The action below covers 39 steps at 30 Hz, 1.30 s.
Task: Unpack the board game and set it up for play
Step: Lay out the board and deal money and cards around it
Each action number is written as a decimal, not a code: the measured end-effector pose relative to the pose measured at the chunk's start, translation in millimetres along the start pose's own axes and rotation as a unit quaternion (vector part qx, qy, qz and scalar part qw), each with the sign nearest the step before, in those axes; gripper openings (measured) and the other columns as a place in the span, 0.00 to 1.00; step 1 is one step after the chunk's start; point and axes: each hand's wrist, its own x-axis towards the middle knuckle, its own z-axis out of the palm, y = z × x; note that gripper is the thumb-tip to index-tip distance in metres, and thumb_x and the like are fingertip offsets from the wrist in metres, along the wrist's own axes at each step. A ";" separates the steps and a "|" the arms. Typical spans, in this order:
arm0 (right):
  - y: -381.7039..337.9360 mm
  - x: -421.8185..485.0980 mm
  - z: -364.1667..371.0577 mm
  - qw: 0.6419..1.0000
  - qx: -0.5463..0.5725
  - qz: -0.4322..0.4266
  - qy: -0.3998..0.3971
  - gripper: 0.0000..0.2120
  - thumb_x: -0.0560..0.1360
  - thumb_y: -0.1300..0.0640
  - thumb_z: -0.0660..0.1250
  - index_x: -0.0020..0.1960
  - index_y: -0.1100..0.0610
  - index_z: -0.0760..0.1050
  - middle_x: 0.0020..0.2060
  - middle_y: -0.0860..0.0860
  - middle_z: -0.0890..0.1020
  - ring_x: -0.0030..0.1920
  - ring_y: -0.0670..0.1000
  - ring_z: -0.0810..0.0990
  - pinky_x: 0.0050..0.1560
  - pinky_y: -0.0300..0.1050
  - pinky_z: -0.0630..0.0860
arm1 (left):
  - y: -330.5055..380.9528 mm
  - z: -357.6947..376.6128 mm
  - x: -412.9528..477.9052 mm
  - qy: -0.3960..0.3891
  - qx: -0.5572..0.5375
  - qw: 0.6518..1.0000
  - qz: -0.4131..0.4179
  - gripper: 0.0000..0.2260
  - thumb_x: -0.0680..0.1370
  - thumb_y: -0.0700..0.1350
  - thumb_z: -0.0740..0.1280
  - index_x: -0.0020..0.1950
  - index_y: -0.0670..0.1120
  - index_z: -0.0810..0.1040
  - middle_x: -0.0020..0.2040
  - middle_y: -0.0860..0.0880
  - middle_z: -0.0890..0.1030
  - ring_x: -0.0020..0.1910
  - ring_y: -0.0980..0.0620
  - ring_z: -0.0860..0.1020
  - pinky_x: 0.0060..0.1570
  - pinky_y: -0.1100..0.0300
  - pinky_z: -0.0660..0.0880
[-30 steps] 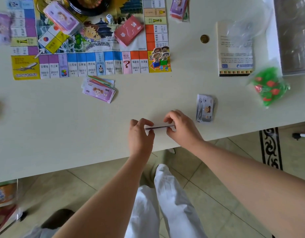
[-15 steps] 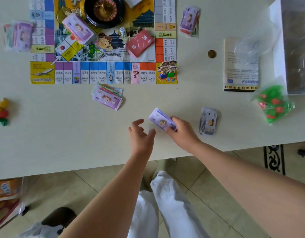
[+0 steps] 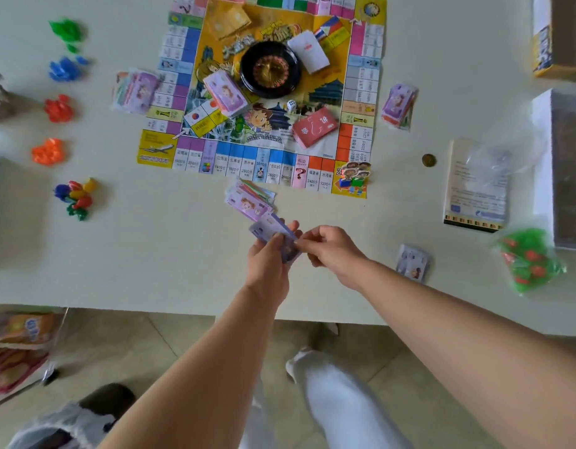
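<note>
The colourful game board (image 3: 234,150) lies flat on the pale table (image 3: 150,254), with a black roulette wheel (image 3: 270,70), a red card deck (image 3: 314,126), a white card deck (image 3: 308,52) and a purple money stack (image 3: 225,95) on it. My left hand (image 3: 270,257) holds a small stack of purple play money (image 3: 273,230) just above the table near its front edge. My right hand (image 3: 329,251) pinches the same stack from the right. A loose pile of notes (image 3: 249,199) lies just beyond my hands.
Piles of green (image 3: 66,30), blue (image 3: 64,69), red (image 3: 58,107), orange (image 3: 47,151) and mixed pieces (image 3: 76,197) line the left. A money bundle (image 3: 398,105), coin (image 3: 428,160), leaflet (image 3: 478,189), card packet (image 3: 412,262), green bag (image 3: 528,260) and boxes (image 3: 562,37) lie right.
The purple stack has come up off the table and moved left into both hands; half a second ago only my right hand held it. The view has tilted up, showing more of the board.
</note>
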 end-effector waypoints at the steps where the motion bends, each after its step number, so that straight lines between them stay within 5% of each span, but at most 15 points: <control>1: -3.2 4.3 4.6 1.000 -0.015 -0.011 0.006 0.07 0.74 0.59 0.70 0.48 0.62 0.76 0.32 0.51 0.77 0.30 0.48 0.71 0.31 0.39 0.70 | 5.4 -1.9 3.6 0.002 0.001 1.000 0.000 0.11 0.83 0.36 0.55 0.62 0.45 0.71 0.51 0.45 0.82 0.52 0.47 0.80 0.58 0.51 0.75; 7: -21.3 33.8 31.7 0.996 -0.054 -0.055 0.035 0.10 0.73 0.56 0.72 0.48 0.62 0.78 0.34 0.51 0.80 0.29 0.45 0.72 0.27 0.33 0.69 | 37.6 -6.8 32.0 0.027 0.003 1.000 -0.005 0.09 0.80 0.34 0.59 0.51 0.45 0.76 0.49 0.42 0.81 0.47 0.45 0.80 0.57 0.49 0.76; 11: -28.6 58.6 49.8 0.987 -0.130 -0.072 0.061 0.08 0.74 0.54 0.72 0.43 0.60 0.79 0.35 0.53 0.82 0.32 0.47 0.74 0.36 0.41 0.73 | 60.9 -16.2 49.6 0.020 0.005 1.000 -0.020 0.10 0.79 0.32 0.56 0.49 0.42 0.76 0.48 0.38 0.81 0.45 0.43 0.81 0.51 0.50 0.78; 17: -42.8 88.5 78.9 0.955 -0.232 -0.091 0.159 0.06 0.71 0.55 0.73 0.39 0.55 0.78 0.37 0.51 0.83 0.37 0.49 0.78 0.39 0.41 0.72 | 97.3 -36.5 75.0 0.050 0.102 0.993 0.017 0.14 0.77 0.29 0.55 0.45 0.43 0.77 0.43 0.42 0.81 0.42 0.44 0.80 0.50 0.51 0.77; 22: -43.4 103.7 91.4 0.910 -0.353 -0.015 0.218 0.04 0.72 0.54 0.69 0.41 0.54 0.76 0.43 0.54 0.83 0.46 0.57 0.80 0.43 0.46 0.74 | 127.2 -60.1 97.9 0.115 0.177 0.976 0.048 0.10 0.79 0.33 0.58 0.51 0.44 0.76 0.45 0.47 0.82 0.42 0.50 0.81 0.42 0.57 0.78; 29: -77.5 105.6 101.0 0.811 -0.545 0.048 0.206 0.17 0.75 0.48 0.66 0.54 0.60 0.70 0.48 0.56 0.81 0.48 0.59 0.81 0.38 0.45 0.71 | 172.9 -67.8 114.0 0.102 0.204 0.972 0.047 0.09 0.76 0.33 0.63 0.53 0.42 0.78 0.43 0.46 0.83 0.38 0.50 0.81 0.40 0.57 0.79; 31: -99.7 110.0 108.4 0.842 -0.513 0.003 0.165 0.14 0.78 0.46 0.63 0.50 0.58 0.70 0.44 0.54 0.81 0.44 0.56 0.81 0.38 0.47 0.75 | 187.7 -65.7 117.5 0.102 0.224 0.968 0.053 0.06 0.74 0.33 0.66 0.50 0.41 0.78 0.42 0.45 0.82 0.39 0.49 0.80 0.42 0.57 0.78; 34: -137.4 119.4 136.2 0.949 -0.313 -0.043 0.013 0.14 0.77 0.45 0.64 0.50 0.56 0.73 0.42 0.51 0.80 0.42 0.49 0.79 0.44 0.46 0.76 | 212.9 -61.2 121.8 0.095 0.224 0.967 0.068 0.07 0.72 0.33 0.69 0.44 0.44 0.77 0.38 0.47 0.79 0.37 0.49 0.76 0.40 0.59 0.76; 39: -189.2 150.8 189.9 0.980 -0.179 -0.091 0.008 0.11 0.74 0.52 0.70 0.48 0.59 0.75 0.36 0.49 0.77 0.37 0.47 0.75 0.40 0.42 0.73 | 265.3 -62.7 138.8 0.067 0.209 0.973 0.076 0.12 0.65 0.35 0.73 0.46 0.45 0.79 0.43 0.43 0.82 0.39 0.47 0.79 0.46 0.48 0.79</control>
